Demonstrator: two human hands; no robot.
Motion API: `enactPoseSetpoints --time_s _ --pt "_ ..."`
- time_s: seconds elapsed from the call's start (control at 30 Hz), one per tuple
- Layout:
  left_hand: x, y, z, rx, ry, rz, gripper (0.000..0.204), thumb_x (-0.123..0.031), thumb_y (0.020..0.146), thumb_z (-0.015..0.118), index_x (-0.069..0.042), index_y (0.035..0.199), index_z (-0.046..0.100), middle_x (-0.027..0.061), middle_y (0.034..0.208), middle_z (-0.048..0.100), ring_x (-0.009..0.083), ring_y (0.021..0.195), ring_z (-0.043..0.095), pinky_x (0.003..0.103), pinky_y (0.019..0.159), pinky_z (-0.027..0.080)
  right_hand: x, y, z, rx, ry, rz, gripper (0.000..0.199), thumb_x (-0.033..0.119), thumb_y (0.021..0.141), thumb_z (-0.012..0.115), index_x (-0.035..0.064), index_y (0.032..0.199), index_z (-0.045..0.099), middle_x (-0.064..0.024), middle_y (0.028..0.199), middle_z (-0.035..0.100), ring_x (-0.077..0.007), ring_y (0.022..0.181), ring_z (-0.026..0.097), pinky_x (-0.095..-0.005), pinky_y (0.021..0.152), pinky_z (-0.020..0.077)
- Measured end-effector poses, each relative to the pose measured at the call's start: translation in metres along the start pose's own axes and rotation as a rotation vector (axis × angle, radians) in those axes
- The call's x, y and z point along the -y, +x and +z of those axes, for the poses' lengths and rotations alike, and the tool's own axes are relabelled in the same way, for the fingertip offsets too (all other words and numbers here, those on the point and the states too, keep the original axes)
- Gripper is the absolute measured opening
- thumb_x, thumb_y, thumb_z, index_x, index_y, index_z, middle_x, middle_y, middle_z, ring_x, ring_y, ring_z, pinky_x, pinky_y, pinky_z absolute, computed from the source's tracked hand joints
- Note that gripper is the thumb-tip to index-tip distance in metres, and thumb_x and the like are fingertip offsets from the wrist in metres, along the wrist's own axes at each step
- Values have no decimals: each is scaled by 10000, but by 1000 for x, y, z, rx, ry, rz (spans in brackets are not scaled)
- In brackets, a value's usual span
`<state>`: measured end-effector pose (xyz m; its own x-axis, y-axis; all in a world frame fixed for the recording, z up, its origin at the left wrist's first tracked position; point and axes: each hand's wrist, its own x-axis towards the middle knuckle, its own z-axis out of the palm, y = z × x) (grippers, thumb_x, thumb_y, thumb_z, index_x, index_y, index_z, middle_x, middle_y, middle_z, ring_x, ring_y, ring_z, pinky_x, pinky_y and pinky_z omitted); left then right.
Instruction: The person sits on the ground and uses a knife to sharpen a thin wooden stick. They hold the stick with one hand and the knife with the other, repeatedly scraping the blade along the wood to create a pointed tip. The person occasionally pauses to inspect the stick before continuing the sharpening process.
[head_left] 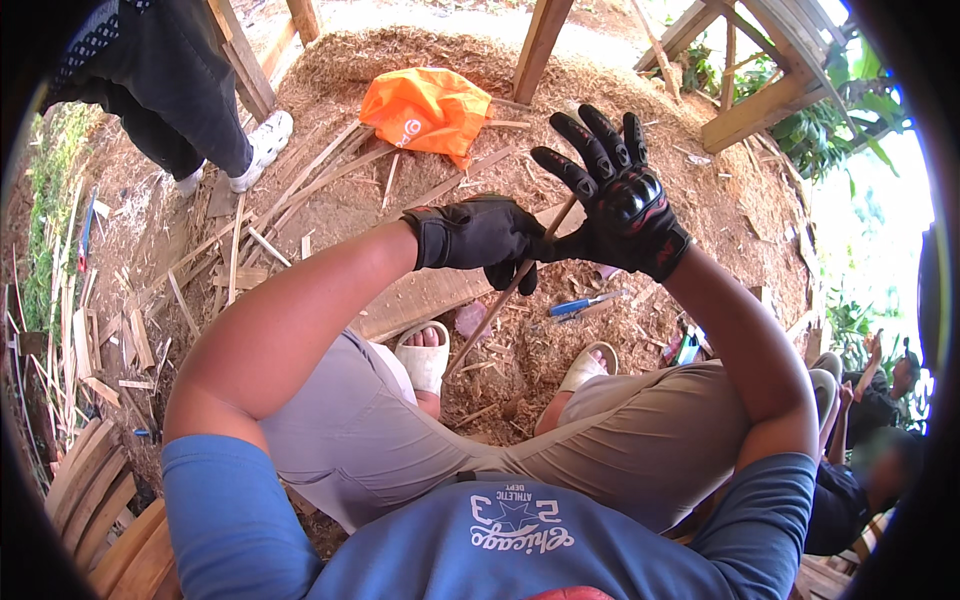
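A thin wooden stick [488, 320] runs at a slant in front of me, its lower end between my sandalled feet. My left hand [475, 235], in a black glove, is closed around the stick near its upper part. My right hand [625, 205], also gloved in black with hard knuckle guards, has its fingers spread wide. Its thumb lies against or just beside the stick's upper end; I cannot tell whether they touch. Below the right hand, a blue-handled tool [577, 305] rests on the sawdust, its kind unclear.
A wooden board [410, 302] lies beneath my left arm. Beyond it sits an orange bag [425, 108] among loose strips of wood. A person in dark trousers [185, 85] stands at far left; another person [860, 490] is at right. Curved wooden pieces [95, 490] are stacked at lower left.
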<state>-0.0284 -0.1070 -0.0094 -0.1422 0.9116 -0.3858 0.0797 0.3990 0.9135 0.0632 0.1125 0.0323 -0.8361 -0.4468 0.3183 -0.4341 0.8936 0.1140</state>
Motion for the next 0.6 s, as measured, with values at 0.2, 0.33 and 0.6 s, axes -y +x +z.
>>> enactPoseSetpoints --time_s 0.2,0.33,0.6 --pt "4 2 -1 -22 -77 -38 349 -325 1101 564 -62 1275 712 85 986 803 151 815 744 328 777 605 4 -1 1 39 31 35 1050 794 698 782 261 1558 502 -173 1654 374 -446 1541 315 -728 1233 145" --pt "20 8 -9 -40 85 116 289 -258 1068 597 -67 1244 725 95 1029 778 178 879 746 348 815 603 13 3 -2 40 74 18 1057 787 676 799 271 1552 509 -171 1655 374 -455 1544 306 -736 1232 134" --pt "15 12 -9 -2 549 296 283 -195 1043 560 -113 1246 738 96 1032 760 197 861 759 334 829 602 25 3 -1 34 95 -29 991 774 716 769 284 1542 527 -153 1668 365 -450 1556 280 -763 1222 108"
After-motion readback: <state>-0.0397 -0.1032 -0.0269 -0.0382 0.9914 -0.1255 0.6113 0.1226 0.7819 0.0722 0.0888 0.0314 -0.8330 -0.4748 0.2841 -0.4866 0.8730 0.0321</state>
